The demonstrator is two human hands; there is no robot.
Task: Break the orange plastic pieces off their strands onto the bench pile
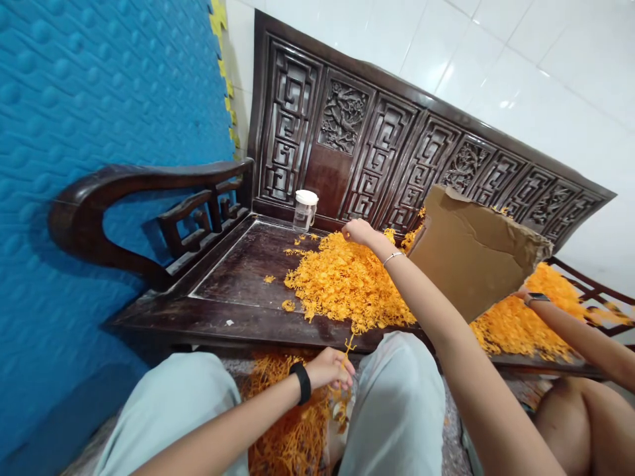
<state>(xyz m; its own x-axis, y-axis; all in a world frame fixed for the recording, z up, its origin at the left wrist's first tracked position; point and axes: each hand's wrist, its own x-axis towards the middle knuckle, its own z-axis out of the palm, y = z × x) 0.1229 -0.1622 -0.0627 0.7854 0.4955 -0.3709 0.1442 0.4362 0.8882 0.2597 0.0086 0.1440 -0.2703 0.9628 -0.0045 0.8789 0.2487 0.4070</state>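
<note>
My left hand (pixel 331 369), with a black band on its wrist, is between my knees in front of the bench edge. Its fingers are closed on a thin, branching orange plastic stem (pixel 350 344), which sticks up toward the pile. My right hand (pixel 359 231), wearing a thin bracelet, hovers at the back of a heap of small, spidery orange plastic pieces (pixel 347 284). Its fingers are curled together, and whatever may be in them is hidden. Below my left hand hangs a tangle of orange stems (pixel 290 423), partly covered by my forearm.
A dark carved wooden bench (pixel 238 264) carries the heap. Near its backrest stands a clear jug with a white lid (pixel 306 210). Right of my arm, a cardboard sheet (pixel 481 251) leans over more orange pieces, beside another person's hand (pixel 522 294). Blue foam matting (pixel 109 86) is at left.
</note>
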